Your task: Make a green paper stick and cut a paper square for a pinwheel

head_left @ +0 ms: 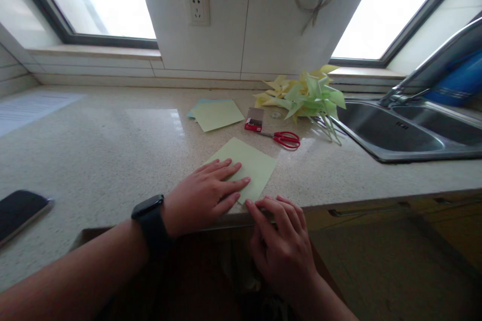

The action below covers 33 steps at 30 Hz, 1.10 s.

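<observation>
A pale green square sheet of paper lies on the speckled counter near its front edge. My left hand rests flat on the sheet's near left part, fingers spread and pointing right; a black watch sits on that wrist. My right hand is at the counter's front edge, its fingertips pressing the sheet's nearest corner. Neither hand grips anything.
Red-handled scissors and a small red box lie behind the sheet. More paper sheets sit further back, paper pinwheels by the sink. A dark phone lies at left. A wall socket is above.
</observation>
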Available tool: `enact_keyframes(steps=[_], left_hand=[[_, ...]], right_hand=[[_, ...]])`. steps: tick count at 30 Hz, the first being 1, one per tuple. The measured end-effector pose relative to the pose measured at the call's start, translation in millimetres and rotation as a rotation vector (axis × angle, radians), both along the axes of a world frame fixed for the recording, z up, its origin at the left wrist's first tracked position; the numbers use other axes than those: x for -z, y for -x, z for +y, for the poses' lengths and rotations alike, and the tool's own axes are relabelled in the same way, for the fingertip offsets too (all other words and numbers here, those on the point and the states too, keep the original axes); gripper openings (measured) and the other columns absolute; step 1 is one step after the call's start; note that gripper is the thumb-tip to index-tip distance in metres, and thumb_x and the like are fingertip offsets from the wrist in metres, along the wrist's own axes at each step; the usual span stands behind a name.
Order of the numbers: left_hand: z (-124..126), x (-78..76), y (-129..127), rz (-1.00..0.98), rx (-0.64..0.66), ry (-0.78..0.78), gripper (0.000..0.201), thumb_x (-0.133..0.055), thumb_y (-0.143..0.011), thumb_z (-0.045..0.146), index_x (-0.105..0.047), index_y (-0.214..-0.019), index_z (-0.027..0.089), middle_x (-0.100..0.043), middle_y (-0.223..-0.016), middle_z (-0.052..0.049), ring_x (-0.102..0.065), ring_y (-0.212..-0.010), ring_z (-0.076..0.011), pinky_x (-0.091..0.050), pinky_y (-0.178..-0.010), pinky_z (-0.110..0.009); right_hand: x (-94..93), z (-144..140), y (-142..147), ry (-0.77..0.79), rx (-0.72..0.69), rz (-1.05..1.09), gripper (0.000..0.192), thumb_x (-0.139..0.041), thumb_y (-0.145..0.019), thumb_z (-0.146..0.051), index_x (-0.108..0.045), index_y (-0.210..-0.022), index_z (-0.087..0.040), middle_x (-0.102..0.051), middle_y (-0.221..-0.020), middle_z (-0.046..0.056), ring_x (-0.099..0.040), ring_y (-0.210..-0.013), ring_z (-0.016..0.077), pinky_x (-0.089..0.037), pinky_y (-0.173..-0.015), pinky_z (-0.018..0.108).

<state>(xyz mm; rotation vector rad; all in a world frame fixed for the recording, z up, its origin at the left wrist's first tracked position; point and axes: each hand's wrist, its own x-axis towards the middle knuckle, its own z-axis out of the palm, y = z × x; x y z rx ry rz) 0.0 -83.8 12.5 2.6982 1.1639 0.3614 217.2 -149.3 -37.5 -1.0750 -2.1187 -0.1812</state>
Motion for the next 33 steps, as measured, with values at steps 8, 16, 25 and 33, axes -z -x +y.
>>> enact_keyframes(steps=[8,16,25,33], left_hand=[[0.0,0.2,-0.5,0.023,-0.015,-0.054,0.044,-0.048,-0.103,0.038,-0.055,-0.146,0.03,-0.048,-0.158,-0.01,-0.04,-0.147,-0.0311,-0.033,-0.12,-0.053],[-1.0,-2.1,-1.1,0.005,0.052,-0.027,0.044,-0.05,-0.102,0.029,-0.055,-0.146,0.027,-0.051,-0.156,-0.007,-0.042,-0.147,-0.0272,-0.034,-0.121,-0.048],[-1.1,-3.0,0.1,-0.013,0.09,-0.058,0.045,-0.051,-0.101,0.027,-0.054,-0.145,0.021,-0.052,-0.155,-0.007,-0.04,-0.148,-0.0258,-0.033,-0.123,-0.046],[-24.3,-13.9,-7.0,0.015,0.102,-0.257,0.03,-0.052,-0.098,0.02,-0.066,-0.124,0.015,-0.066,-0.139,-0.01,-0.056,-0.133,-0.0293,-0.045,-0.115,-0.049]], right_hand=[[-2.2,0.0,0.9,0.005,0.003,-0.005,0.041,-0.059,-0.088,-0.008,-0.067,-0.127,-0.015,-0.067,-0.109,0.01,-0.059,-0.103,0.0269,-0.044,-0.101,0.052],[0.3,-1.0,-13.9,0.013,-0.11,0.067,0.045,-0.055,-0.084,0.001,-0.061,-0.127,-0.012,-0.069,-0.116,0.011,-0.06,-0.117,0.0263,-0.046,-0.107,0.05],[-9.2,17.0,-28.5,0.032,-0.176,-0.055,0.037,-0.061,-0.086,-0.006,-0.065,-0.122,-0.015,-0.069,-0.127,0.012,-0.058,-0.125,0.0277,-0.047,-0.106,0.048],[-10.4,31.3,-35.1,0.007,-0.22,-0.126,0.036,-0.061,-0.089,-0.012,-0.066,-0.125,-0.016,-0.072,-0.128,0.008,-0.061,-0.124,0.0249,-0.046,-0.109,0.044]])
